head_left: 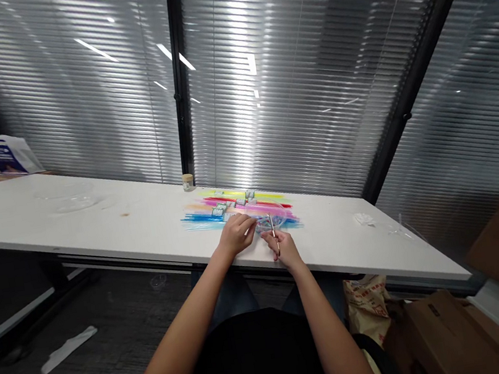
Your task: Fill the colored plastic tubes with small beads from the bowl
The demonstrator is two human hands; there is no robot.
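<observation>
My right hand (283, 248) grips a pair of scissors (274, 233), with the blades pointing away from me. Close by on the left, my left hand (238, 233) is closed in a pinch near the blades; what lies between its fingertips is too small to make out. Just beyond both hands is a clear plastic bowl (282, 214) with small blue and pinkish bits in it. Bundles of long thin coloured strips (202, 218) in blue, pink, red and yellow lie around and behind the bowl, several with paper labels (219, 208).
A small jar (187, 182) with a tan lid stands at the white table's (152, 226) back edge. Clear plastic lids or dishes (74, 202) sit at left. Crumpled white tissue (364, 219) lies at right. Cardboard boxes (454, 331) and a paper bag (367, 307) stand below right.
</observation>
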